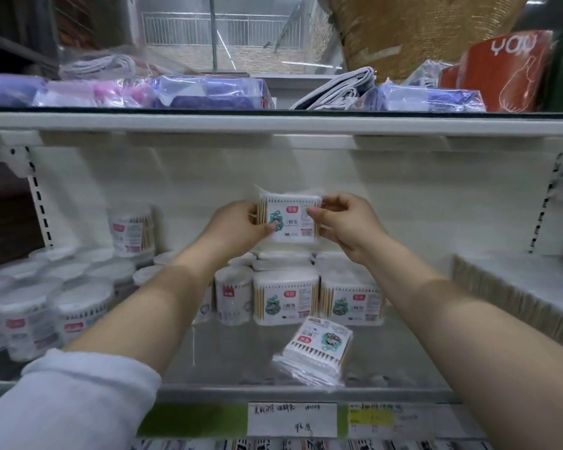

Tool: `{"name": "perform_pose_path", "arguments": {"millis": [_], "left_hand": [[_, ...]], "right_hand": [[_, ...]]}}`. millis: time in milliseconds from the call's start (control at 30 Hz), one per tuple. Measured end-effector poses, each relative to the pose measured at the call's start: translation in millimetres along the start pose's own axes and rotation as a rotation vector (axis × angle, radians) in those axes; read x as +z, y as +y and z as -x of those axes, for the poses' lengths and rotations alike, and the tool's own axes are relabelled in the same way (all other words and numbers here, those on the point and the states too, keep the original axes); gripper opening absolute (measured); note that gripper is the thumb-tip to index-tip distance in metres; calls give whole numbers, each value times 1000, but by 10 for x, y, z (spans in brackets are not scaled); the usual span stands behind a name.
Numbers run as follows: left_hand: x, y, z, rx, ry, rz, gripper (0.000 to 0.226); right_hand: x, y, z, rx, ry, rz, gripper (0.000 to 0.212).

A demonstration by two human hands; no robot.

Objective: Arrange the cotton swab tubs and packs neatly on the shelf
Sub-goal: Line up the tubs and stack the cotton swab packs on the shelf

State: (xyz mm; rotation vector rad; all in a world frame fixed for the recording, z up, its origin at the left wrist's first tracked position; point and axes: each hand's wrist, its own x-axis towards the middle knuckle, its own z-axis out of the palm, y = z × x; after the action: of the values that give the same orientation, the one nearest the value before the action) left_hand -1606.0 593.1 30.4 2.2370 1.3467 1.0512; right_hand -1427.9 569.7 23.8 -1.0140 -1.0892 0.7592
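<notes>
Both hands hold one square cotton swab pack (290, 219) upright above a row of packs. My left hand (238, 227) pinches its left edge and my right hand (342, 222) pinches its right edge. Below stand several similar packs (285, 298) in a row on the shelf (234, 352). One loose pack (317, 350) lies flat and tilted near the shelf's front. Round cotton swab tubs (75, 306) fill the shelf's left side, and one tub (131, 230) is stacked on top at the back.
An upper shelf (273, 123) carries wrapped purple packs and an orange box (501, 69). A slotted upright (38, 203) stands at the left. Price labels (291, 418) line the front edge. A stack of wooden sticks (517, 297) lies at the right.
</notes>
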Motion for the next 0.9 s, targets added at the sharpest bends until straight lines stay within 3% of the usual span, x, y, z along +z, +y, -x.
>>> {"name": "perform_pose_path", "arguments": {"millis": [333,467,667,900], "left_hand": [[200,-241,-200,-60,-69,-32,18],[232,-296,-232,-62,-93,-68,23],[256,-323,-242,-69,-116,-71,27],[185,-271,-199,-72,-182,-177,21]], "right_hand": [[-38,305,-134,32,5,138,27],[-21,319,-185,7,-4,228,18],[-5,372,-237,1,20,306,21],[-46,233,-151,-54,11,423,72]]}}
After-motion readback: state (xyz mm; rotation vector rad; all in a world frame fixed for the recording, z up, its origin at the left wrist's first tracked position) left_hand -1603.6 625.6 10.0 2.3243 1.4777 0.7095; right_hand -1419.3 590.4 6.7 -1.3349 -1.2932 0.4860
